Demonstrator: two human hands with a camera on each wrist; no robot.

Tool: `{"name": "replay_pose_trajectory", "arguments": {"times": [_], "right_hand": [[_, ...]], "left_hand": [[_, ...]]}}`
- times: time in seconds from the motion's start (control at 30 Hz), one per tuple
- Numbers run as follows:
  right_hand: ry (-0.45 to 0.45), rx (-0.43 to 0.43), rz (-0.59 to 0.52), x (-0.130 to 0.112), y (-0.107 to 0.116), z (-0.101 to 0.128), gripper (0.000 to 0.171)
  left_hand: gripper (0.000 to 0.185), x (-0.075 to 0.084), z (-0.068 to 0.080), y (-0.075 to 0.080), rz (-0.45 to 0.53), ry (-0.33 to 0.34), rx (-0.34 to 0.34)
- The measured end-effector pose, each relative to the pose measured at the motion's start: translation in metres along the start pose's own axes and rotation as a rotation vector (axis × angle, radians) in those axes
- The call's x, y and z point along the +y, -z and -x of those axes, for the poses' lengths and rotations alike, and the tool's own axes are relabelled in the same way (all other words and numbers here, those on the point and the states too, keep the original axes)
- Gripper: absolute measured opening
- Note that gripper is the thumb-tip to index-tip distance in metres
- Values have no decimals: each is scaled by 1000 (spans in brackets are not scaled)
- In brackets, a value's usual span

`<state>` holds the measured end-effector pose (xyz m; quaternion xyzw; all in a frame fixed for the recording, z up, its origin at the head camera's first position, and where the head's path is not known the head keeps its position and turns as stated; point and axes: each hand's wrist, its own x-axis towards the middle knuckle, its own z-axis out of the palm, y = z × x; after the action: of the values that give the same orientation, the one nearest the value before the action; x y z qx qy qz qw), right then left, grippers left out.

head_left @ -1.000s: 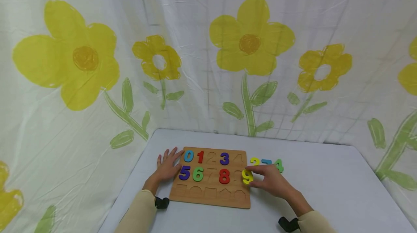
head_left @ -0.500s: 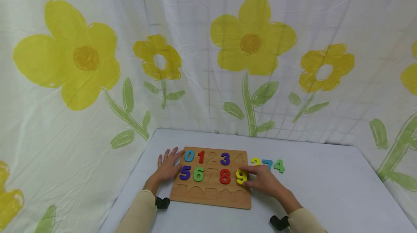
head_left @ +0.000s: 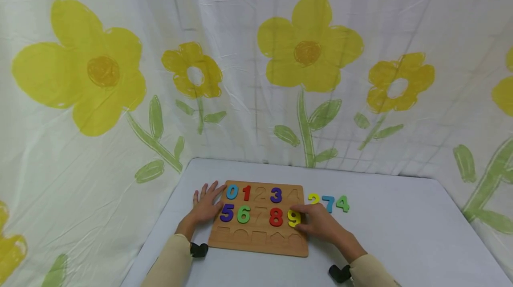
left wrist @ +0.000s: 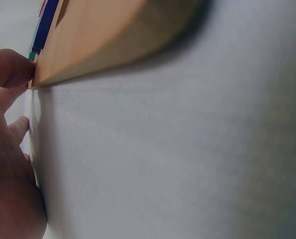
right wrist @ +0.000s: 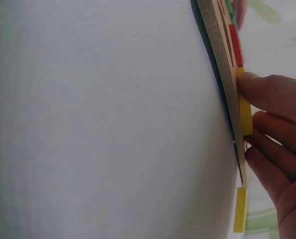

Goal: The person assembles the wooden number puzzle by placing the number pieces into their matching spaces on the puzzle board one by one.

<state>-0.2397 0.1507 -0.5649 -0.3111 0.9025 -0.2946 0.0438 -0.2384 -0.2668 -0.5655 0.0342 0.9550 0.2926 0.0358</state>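
Observation:
A wooden number board (head_left: 256, 244) lies on the pale table (head_left: 401, 233), with 0, 1, 3, 5, 6 and 8 set in it. My right hand (head_left: 316, 222) pinches the yellow 9 (head_left: 293, 218) over the recess at the right end of the second row. In the right wrist view the thumb and fingers (right wrist: 282, 139) lie against the yellow 9 (right wrist: 245, 115) on the board (right wrist: 222, 59). My left hand (head_left: 206, 203) rests flat at the board's left edge, fingers spread. The left wrist view shows a fingertip (left wrist: 11, 67) touching the board's edge (left wrist: 113, 35).
A yellow 2 (head_left: 314, 198), a blue 7 (head_left: 328, 202) and a green 4 (head_left: 342, 203) lie in a row on the table just right of the board. A flowered cloth (head_left: 308, 55) hangs behind and to both sides of the table.
My right hand has carried the yellow 9 leftward from the board's right edge onto the board, over its recess. The left hand has stayed put.

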Motion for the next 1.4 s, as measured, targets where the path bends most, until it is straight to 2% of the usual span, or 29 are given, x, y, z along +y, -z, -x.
{"name": "replay_pose_trajectory", "arguments": {"times": [0.2,0.4,0.57,0.7,1.0,1.23,1.4], "right_hand": [[-2,-4,38,-2,-1,2,56],[-35,13,26,-2,4,8,56],[-1,77,-14,2,16,17,54],[22,113,-4,7,27,25,54],[-26,139,-17,22,49,41,55],[-43,170,4,37,64,55,56],[-73,168,-7,47,75,65,56]], "left_hand": [[64,-1,0,-3,29,-21,21],[63,0,0,-2,11,-7,-5],[62,0,0,-3,3,-5,-1],[63,0,1,-3,15,-12,18],[63,-4,1,-6,56,-41,46],[64,-8,-1,-7,51,-26,30],[63,-2,-1,-3,21,6,8]]}}
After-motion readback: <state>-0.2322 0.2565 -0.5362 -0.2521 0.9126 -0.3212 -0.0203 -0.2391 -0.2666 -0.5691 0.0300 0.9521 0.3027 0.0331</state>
